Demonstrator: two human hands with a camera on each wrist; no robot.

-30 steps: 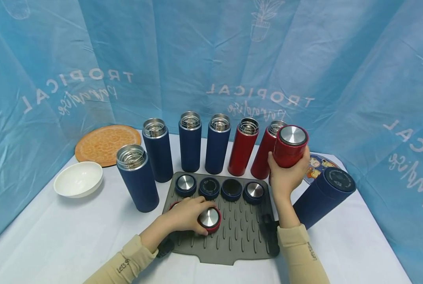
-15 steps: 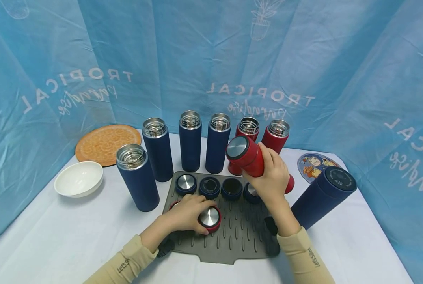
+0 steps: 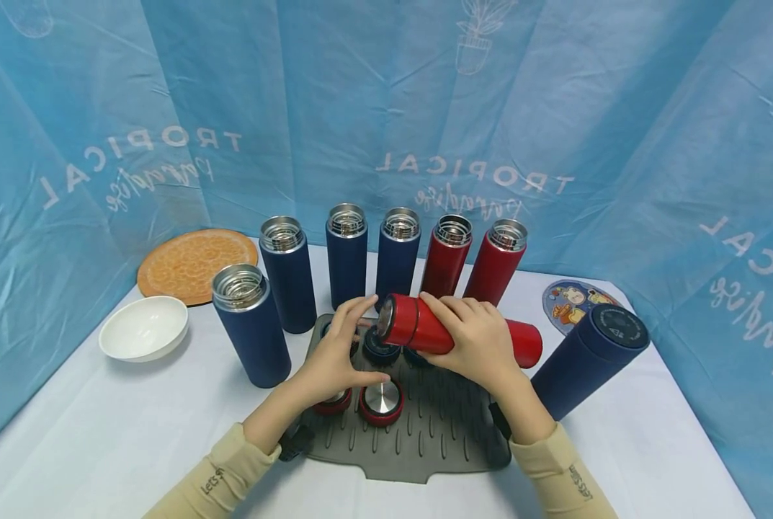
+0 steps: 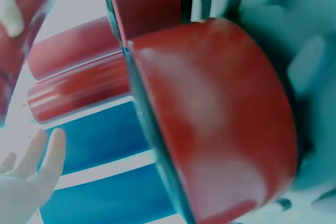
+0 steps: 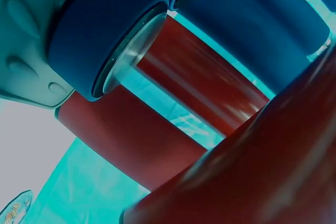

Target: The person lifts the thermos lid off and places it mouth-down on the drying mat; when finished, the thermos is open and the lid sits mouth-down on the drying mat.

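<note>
My right hand grips a red thermos round its upper body. It lies nearly level above the grey mat, its lidded end pointing left. My left hand is raised off the mat with thumb and fingers spread, facing that lid and holding nothing. Below it sit two red lids with steel tops, one bare to view, the other partly behind the wrist. Behind them, navy lids are partly covered by the hands and thermos. In the right wrist view the held thermos fills the lower right.
Navy bottles and two red bottles stand lidless along the back. Another open navy bottle is at left, near a white bowl and an orange round mat. A lidded navy thermos and a cartoon coaster are at right.
The right hand has brought the red thermos left and down, tipping it from upright to nearly level. The left hand has let go of the red lids and risen, fingers spread.
</note>
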